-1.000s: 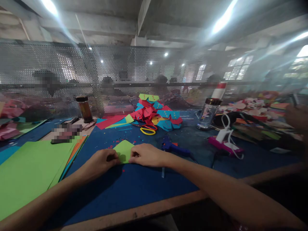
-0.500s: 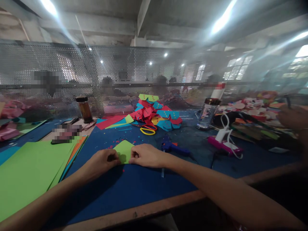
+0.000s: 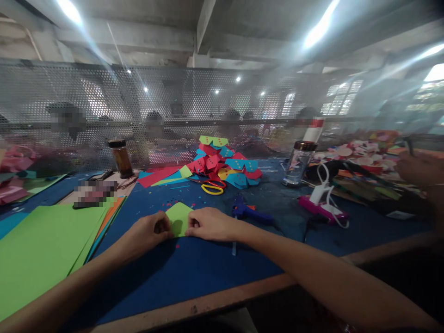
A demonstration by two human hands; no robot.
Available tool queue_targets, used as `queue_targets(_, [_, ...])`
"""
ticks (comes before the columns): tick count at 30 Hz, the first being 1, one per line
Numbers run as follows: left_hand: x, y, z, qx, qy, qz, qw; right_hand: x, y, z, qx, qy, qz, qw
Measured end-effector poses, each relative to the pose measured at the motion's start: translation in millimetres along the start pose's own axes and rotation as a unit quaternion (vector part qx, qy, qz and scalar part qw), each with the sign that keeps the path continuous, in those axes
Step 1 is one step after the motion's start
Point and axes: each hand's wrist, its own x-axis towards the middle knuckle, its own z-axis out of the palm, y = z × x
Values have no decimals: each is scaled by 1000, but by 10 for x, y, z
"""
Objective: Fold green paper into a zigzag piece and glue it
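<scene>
A small folded piece of light green paper (image 3: pixel 179 217) lies on the blue table mat (image 3: pixel 194 263) in front of me, its point facing away. My left hand (image 3: pixel 147 232) pinches its left edge with curled fingers. My right hand (image 3: pixel 210 224) pinches its right edge the same way. Both hands rest on the mat, close together, with the paper between them.
A stack of green and orange sheets (image 3: pixel 45 245) lies at the left. Beyond are yellow-handled scissors (image 3: pixel 212 187), a blue glue gun (image 3: pixel 248 211), a pile of red and blue paper pieces (image 3: pixel 224 164), two bottles (image 3: pixel 120 158) (image 3: pixel 300 162), a pink holder (image 3: pixel 321 206). Another person's hand (image 3: pixel 419 169) works at the right.
Almost nothing has changed. Both hands keep their pinch on the green paper; the left hand has shifted very slightly toward it.
</scene>
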Motion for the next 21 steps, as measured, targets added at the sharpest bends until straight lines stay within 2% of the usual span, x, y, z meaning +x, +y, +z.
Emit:
queue_targets(9, [16,-29,25,-2,5,13,1000,3,-11,8,-7,3,4,1000])
queue_targets(14, [-19,23,29,-16,12,24,999,-3,-22,9,-7,7,4,1000])
queue_targets(17, [-48,81,35,-6,21,60,998,-4,-25,13,-4,7,8,1000])
queue_targets(21, [-61,93,61,7,30,149,988,-7,-32,15,-14,11,8,1000])
